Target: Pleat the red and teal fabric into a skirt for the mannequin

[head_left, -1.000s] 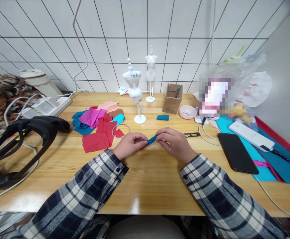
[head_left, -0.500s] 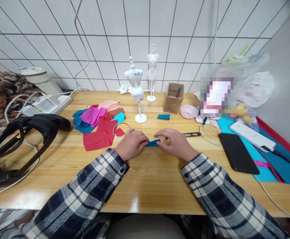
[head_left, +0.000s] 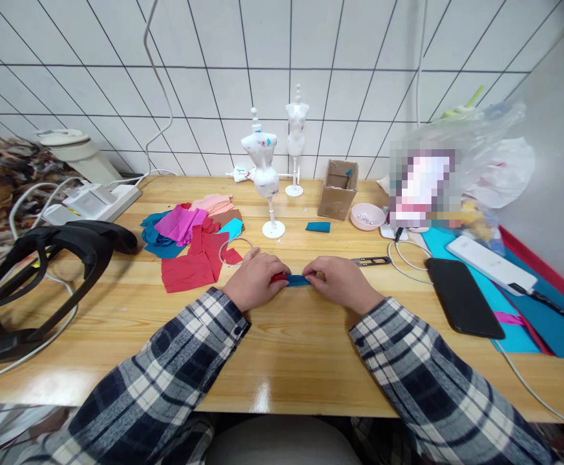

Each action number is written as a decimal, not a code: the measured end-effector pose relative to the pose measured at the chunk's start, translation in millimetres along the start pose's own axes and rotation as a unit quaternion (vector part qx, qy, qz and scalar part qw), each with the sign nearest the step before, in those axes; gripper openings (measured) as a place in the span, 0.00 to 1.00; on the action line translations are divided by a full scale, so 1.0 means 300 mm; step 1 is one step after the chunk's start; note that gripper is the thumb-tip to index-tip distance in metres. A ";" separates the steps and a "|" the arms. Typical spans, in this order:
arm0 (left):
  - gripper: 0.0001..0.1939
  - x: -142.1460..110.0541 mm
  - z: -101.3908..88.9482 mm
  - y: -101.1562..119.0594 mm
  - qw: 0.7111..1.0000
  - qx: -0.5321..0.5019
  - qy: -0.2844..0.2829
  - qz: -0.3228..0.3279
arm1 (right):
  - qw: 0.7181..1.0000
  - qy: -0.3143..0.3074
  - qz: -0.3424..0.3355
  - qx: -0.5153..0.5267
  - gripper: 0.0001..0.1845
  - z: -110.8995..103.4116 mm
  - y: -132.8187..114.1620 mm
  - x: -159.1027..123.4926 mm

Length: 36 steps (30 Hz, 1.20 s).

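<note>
A small folded teal strip [head_left: 298,281], thin and soft like crepe paper or cloth, lies between my hands close to the tabletop. My left hand [head_left: 256,281] pinches its left end, where a bit of red material [head_left: 278,278] shows under the fingers. At the right end, the thumb and fingers of my right hand [head_left: 340,281] are pressed together on the strip. Beside my left hand lie a thin ring [head_left: 236,252] and red pieces [head_left: 189,271]. Black thread snips [head_left: 373,261] lie just past my right hand.
Two white mini mannequins [head_left: 265,171] [head_left: 297,142] stand at the back, near a cardboard box [head_left: 338,194] and a pink bowl [head_left: 367,216]. Another teal piece [head_left: 318,227] lies in front of the box. Left is a black headset frame [head_left: 68,245]; right, a phone [head_left: 463,297] and cables.
My right fingers have closed onto the strip's right end, where they were spread before. The strip looks flatter, and red now shows at my left fingertips.
</note>
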<state>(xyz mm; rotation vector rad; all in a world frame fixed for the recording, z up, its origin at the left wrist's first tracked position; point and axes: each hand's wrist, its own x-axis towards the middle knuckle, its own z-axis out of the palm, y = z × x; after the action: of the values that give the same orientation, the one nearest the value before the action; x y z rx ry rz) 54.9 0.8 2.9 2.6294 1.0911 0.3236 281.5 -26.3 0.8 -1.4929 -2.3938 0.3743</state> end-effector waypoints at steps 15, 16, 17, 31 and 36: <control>0.13 -0.016 -0.067 -0.069 0.996 -0.035 0.077 -0.030 | 0.999 -0.003 -0.020 -0.026 0.11 0.005 -0.007 -0.008; 0.13 -0.030 -0.094 -0.098 0.992 -0.038 0.108 -0.052 | 1.000 0.002 -0.020 -0.014 0.11 0.005 -0.005 -0.009; 0.13 -0.045 -0.120 -0.128 0.990 -0.030 0.123 -0.066 | 1.000 0.009 -0.019 0.000 0.11 0.004 -0.002 -0.009; 0.09 -0.084 -0.139 -0.167 0.987 0.038 0.069 -0.138 | 0.980 0.185 -0.018 0.078 0.10 -0.007 0.002 -0.008; 0.08 -0.078 -0.090 -0.010 0.969 -0.195 0.121 -0.094 | 0.961 0.251 -0.041 0.107 0.12 -0.005 -0.034 -0.019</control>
<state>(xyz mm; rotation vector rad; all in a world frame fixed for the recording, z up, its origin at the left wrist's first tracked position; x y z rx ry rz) 28.4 -9.5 24.8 2.1626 1.1975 0.7500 276.1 -35.6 5.4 -1.2125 -1.9374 0.1964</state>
